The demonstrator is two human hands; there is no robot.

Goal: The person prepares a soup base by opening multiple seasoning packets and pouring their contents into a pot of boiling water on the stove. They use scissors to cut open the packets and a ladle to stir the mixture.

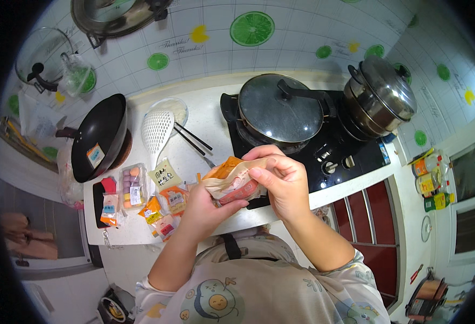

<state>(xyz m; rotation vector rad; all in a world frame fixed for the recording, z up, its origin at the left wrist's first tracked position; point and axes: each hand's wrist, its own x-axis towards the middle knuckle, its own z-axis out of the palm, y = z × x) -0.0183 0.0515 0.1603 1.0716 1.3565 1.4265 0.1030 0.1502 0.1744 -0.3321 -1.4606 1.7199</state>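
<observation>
A paper food bag [241, 186] with a printed pink-red front is held up before me over the counter's front edge. Golden-brown food [225, 168] shows at its mouth; its kind is hard to tell. My left hand [205, 210] grips the bag's left side, with the thumb along its bottom. The thumb and fingers of my right hand [288, 178] pinch the bag's rim on the right. Close by my left hand lie several small snack packets [166, 222] and a pale green packet [164, 174] bearing writing.
A lidded pan [280, 113] and a steel steamer pot [379, 97] stand on the black gas hob [343, 170]. On the left are a black wok [99, 137], a white skimmer [157, 131], black chopsticks [193, 137] and a clear box of colored round sweets [132, 184].
</observation>
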